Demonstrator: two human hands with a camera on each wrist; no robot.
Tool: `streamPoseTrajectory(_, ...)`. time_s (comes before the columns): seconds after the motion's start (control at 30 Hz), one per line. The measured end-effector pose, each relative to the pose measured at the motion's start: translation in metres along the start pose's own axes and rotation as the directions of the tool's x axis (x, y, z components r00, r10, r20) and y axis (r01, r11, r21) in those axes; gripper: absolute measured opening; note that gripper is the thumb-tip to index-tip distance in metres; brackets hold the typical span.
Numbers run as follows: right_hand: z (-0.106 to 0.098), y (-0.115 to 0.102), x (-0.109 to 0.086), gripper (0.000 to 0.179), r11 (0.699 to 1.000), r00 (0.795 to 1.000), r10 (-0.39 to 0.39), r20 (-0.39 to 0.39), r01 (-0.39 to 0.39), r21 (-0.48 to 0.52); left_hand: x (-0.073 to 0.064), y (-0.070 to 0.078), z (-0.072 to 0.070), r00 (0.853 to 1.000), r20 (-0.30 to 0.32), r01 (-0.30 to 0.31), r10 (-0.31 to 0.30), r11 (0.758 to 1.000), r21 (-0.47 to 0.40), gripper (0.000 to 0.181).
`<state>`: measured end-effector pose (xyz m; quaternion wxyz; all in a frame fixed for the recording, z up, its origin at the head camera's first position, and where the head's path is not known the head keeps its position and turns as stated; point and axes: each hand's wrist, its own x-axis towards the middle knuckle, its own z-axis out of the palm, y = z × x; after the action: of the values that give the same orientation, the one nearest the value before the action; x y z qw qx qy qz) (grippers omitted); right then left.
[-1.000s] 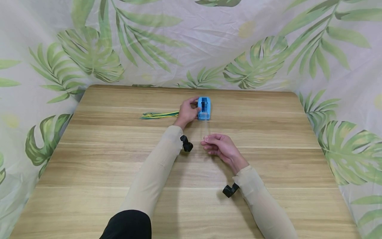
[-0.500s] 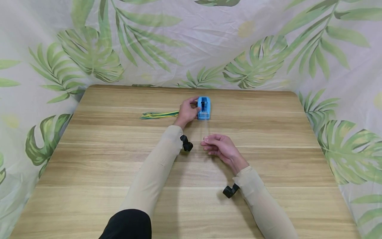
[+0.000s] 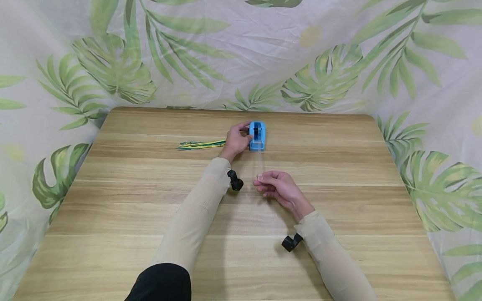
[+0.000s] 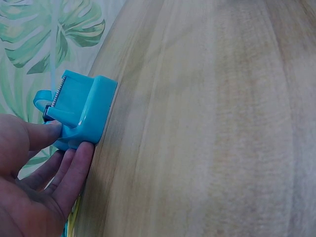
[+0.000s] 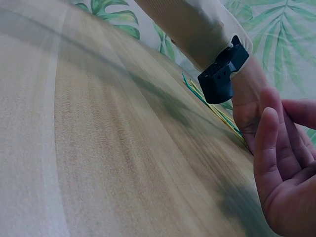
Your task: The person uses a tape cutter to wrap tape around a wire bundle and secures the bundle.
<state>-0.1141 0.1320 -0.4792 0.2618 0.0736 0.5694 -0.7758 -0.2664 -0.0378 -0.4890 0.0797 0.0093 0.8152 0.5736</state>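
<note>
Leaf-printed cloth (image 3: 180,54) backs the wood-grain surface (image 3: 331,175). One blue tape dispenser (image 3: 262,134) stands at far middle, toothed edge (image 4: 59,91) facing near. My left fingers (image 4: 74,168) are clamped on its left side, evidently bracing it against pull. My right fingers (image 3: 269,179) pinch the clear tape (image 3: 260,161) nearer, presumably keeping it taut. Yellow-green wires (image 3: 199,145) lie left, clear of the tape's path.

From the head view I lose one end of the strands (image 3: 201,145) behind the left grip (image 3: 236,140); the clear strip (image 3: 260,159) reads too faint to trace; my right wrist view crops the right grip (image 5: 289,200).
</note>
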Motion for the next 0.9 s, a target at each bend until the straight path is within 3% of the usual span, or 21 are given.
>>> streamPoseTrajectory(0.23, -0.0008, 0.0014, -0.0020, 0.012, 1.000, 1.000, 0.004, -0.001, -0.004, -0.003, 0.0001, 0.0010, 0.0000, 1.000, -0.001, -0.007, 0.007, 1.000, -0.004, 0.053)
streamPoseTrajectory(0.5, -0.0005, 0.0024, -0.0048, 0.007, 1.000, 1.000, 0.017, -0.003, -0.017, 0.003, 0.0003, 0.0010, 0.0002, 1.000, -0.001, -0.014, 0.014, 1.000, 0.008, 0.053)
streamPoseTrajectory(0.73, -0.0029, 0.0051, -0.0055, 0.019, 1.000, 1.000, 0.012, 0.003, -0.012, 0.009, -0.0008, 0.0015, 0.0000, 1.000, -0.005, -0.007, 0.007, 1.000, 0.004, 0.053)
streamPoseTrajectory(0.9, -0.0035, 0.0067, -0.0064, 0.012, 1.000, 1.000, 0.011, 0.004, -0.011, 0.011, -0.0006, 0.0004, 0.0005, 1.000, -0.004, -0.009, 0.009, 1.000, 0.004, 0.053)
